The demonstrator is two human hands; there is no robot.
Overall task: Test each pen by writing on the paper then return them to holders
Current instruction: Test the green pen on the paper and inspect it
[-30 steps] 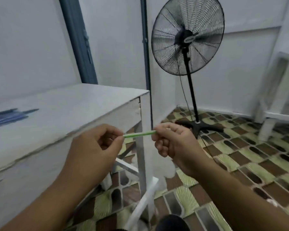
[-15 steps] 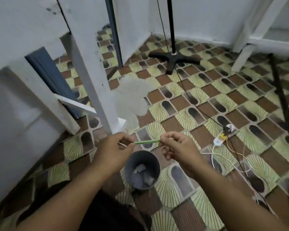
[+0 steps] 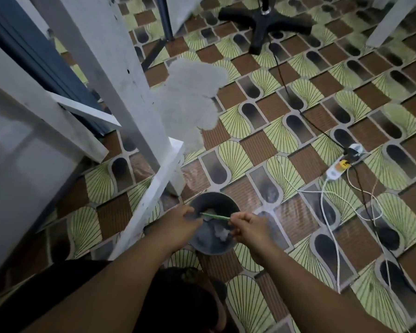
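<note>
- Head view: a thin green pen [image 3: 215,216] lies almost level, its long axis running left to right with the right end dipping slightly; which end is the tip cannot be told.
- The pen looks like a slim, plain light-green stick, and only the stretch between the two hands shows.
- The left hand [image 3: 181,223] holds the pen's left end, its fingers [image 3: 190,211] curled in and pinching it; the end itself is hidden in the grip.
- The right hand [image 3: 249,228] holds the right end, its fingers [image 3: 238,218] bent into a loose fist round the pen.
- The pen hangs right above the open mouth of a dark grey bin [image 3: 213,197] that stands on the floor; it does not touch the rim.
- Pale crumpled scraps [image 3: 220,231] lie inside the bin.
- The floor [image 3: 257,140] is tiled in brown and green with fan patterns.
- White bench legs [image 3: 120,75] and a white crossbar [image 3: 151,195] stand just left of the bin.
- The black fan base [image 3: 264,18] sits at the top of the view, well apart from the hands.
- A white power strip [image 3: 339,168] with white and dark cables lies on the floor to the right.
</note>
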